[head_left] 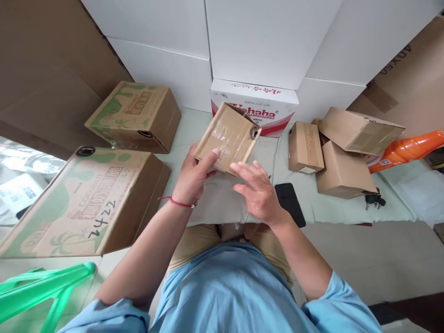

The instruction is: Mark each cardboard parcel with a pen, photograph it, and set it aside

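At the far left, a green plastic stool point(65, 282) stood low, beside the table. Next, the front coconut carton point(132, 185) and the rear coconut carton point(135, 108) stood one behind other, perhaps placed at this side so that the middle was left for the hands.

The left hand point(194, 173) was clamped on a small cardboard box point(231, 138): its thumb pressed on the taped face, and its other fingers went behind, mostly hidden. I think this grip served to keep the box tilted and steady above the table point(215, 199). Behind the box, a white-and-red carton point(287, 104) stood against the wall, so the room was limited there.

The right hand point(256, 189) had its fingers apart, at the lower edge of the box; whether the tips touched it, I cannot tell. To its right, a black phone point(290, 203) lay near the front edge. Farther right, small boxes point(343, 169) were grouped, one on top, probably to save space, with keys point(374, 200) and an orange object point(409, 148) close by. Between the two groups, cloth remained open for moving.
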`<state>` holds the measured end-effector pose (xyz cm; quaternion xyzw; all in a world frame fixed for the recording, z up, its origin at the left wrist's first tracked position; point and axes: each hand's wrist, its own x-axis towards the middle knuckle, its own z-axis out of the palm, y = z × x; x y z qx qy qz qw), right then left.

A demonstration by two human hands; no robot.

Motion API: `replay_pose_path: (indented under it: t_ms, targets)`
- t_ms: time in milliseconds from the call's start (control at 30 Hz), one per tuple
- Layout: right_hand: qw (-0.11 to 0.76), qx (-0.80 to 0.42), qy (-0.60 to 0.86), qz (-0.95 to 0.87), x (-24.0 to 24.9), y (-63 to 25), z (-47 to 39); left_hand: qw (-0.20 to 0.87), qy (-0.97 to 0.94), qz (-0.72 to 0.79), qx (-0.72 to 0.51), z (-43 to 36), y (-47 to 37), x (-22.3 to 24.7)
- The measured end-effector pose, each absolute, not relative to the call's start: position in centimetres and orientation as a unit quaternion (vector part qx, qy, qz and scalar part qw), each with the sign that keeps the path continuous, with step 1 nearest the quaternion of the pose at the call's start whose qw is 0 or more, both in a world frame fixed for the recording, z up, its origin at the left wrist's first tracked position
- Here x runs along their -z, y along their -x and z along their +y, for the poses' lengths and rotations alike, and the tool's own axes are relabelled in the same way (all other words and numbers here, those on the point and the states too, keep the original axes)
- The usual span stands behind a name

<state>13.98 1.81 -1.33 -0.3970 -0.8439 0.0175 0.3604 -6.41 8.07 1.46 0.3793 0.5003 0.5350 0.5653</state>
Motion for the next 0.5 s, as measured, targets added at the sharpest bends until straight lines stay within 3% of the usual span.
replay_pose_path:
  t_ms: [133,233,333,500]
  targets:
    - [0.404,0.024,0.592,-0.696,4.3,-19.5,-2.2,0.533,-0.357,0.551,-0.534,7.0,8.7,-0.6]
    - [0.288,0.025,0.761,-0.581,8.1,-24.0,-6.4,0.557,-0.327,0.56,-0.518,4.8,9.8,0.5]
    - [0.172,-0.001,0.818,-0.549,11.5,-26.0,-9.5,0.609,-0.309,0.548,-0.482,2.3,9.1,1.6]
    - [0.103,0.011,0.839,-0.535,12.5,-24.9,-9.6,0.667,-0.297,0.52,-0.443,0.4,5.8,2.6]
